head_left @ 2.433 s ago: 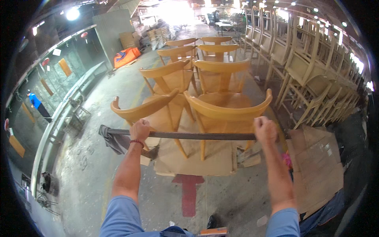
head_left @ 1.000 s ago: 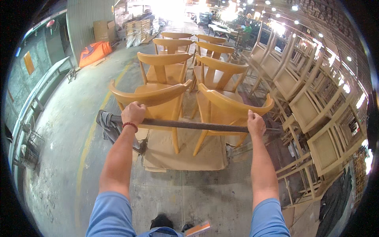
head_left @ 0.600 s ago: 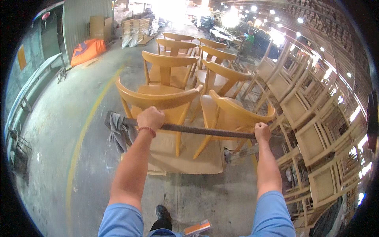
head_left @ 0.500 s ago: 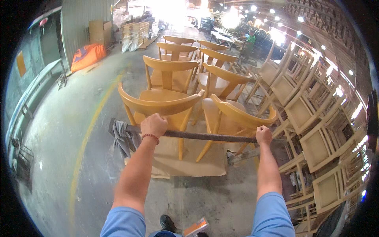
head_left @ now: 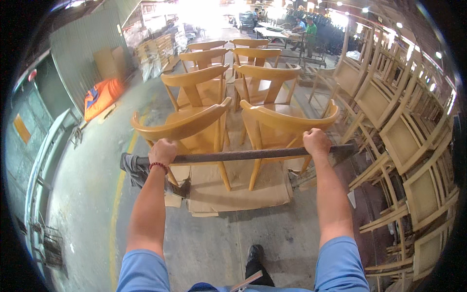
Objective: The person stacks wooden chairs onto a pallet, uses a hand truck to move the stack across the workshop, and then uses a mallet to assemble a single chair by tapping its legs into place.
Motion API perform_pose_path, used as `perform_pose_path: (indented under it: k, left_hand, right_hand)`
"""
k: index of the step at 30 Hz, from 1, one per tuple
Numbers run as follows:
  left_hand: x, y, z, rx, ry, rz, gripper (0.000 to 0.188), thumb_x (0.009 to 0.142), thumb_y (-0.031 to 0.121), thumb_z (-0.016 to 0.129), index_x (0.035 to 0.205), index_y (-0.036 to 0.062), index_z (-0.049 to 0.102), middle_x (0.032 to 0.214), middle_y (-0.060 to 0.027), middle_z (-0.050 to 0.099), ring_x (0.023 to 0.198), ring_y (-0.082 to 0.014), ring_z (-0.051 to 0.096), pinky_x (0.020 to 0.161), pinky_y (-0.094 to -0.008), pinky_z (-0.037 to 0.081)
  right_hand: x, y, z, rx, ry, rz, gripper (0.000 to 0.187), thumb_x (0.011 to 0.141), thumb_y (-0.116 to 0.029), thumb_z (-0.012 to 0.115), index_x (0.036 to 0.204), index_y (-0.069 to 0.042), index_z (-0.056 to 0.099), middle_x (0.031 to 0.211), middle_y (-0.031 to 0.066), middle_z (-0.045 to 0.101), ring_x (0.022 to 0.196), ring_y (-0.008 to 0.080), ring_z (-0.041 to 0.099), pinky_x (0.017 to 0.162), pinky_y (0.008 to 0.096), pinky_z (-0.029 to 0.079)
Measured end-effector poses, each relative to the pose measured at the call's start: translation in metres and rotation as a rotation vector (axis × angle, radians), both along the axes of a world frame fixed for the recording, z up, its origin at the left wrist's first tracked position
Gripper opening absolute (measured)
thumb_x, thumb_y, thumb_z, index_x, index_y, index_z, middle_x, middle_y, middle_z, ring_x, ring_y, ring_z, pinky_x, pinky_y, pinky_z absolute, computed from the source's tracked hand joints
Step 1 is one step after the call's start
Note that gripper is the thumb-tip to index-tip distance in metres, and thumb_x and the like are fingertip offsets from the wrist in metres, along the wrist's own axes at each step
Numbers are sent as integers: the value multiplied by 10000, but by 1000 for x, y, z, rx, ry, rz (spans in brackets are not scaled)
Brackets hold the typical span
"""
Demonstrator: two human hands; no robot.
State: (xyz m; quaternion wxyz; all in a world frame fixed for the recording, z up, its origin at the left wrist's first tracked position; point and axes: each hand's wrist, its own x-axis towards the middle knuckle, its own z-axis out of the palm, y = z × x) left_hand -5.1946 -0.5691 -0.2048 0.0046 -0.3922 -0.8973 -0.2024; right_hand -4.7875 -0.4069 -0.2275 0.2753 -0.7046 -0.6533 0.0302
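Note:
Both my hands are closed around a long dark bar [head_left: 238, 156], the handle of a cart. My left hand [head_left: 163, 152], with a red bead bracelet at the wrist, grips it near the left end. Toward the right end, my right hand [head_left: 317, 142] holds it. Just beyond the bar stand two yellow-brown wooden chairs, a left one [head_left: 182, 127] and a right one [head_left: 292, 122], with curved backrests facing me. More such chairs [head_left: 267, 73] stand in two rows behind them. Flattened cardboard [head_left: 238, 194] lies beneath. A grey cloth [head_left: 132, 166] hangs on the bar's left end.
Stacked unfinished chair frames [head_left: 406, 141] line the right side closely. At left are a long metal rail [head_left: 46, 168], an orange bundle [head_left: 104, 97] and a yellow floor line [head_left: 119, 194]. Wooden pieces [head_left: 153, 51] are piled farther off. People [head_left: 310, 31] stand near a far table.
The bar's right end now sits higher, and my right hand is higher with it. The chair rows appear straighter ahead. My grip stays closed, and a foot has shifted to the right in view.

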Motion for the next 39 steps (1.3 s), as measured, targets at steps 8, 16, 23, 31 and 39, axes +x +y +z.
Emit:
perform_pose_path:
  k: [8,16,23,31,39]
  left_hand:
    - [-78,130,-13,72,21,58,362,840,364,493,938,67,675,990,-194,655,957,-372,617,820,-449,486]
    - [-139,275,3,223,87,32,334,831,345,498,900,80,688,907,-201,660,894,-370,634,789,-451,498]
    - [-180,404,-2,163,48,-21,355,837,345,485,901,62,689,933,-208,662,910,-361,635,822,-430,494]
    - [-265,533,3,165,39,15,354,845,339,482,965,73,684,938,-203,664,909,-384,629,820,-439,494]
    - [-352,673,17,156,104,12,339,847,349,470,963,114,685,936,-199,661,904,-380,630,806,-444,494]
  right_hand:
    - [-71,123,1,-35,75,66,330,822,-319,514,913,-45,674,945,230,656,927,403,622,840,495,480]
    - [-135,270,21,-47,11,40,368,818,-347,502,959,-57,679,1002,219,653,978,385,615,867,479,473]
    - [-176,405,11,-92,-49,-2,364,805,-347,509,954,-64,683,1025,208,650,973,382,617,854,474,476]
    - [-262,529,12,-13,72,6,321,814,-326,511,915,-74,681,978,199,661,943,388,622,831,485,483]
    - [-346,667,27,-57,-25,-23,366,812,-333,511,940,-38,686,983,208,661,973,373,619,862,462,475]
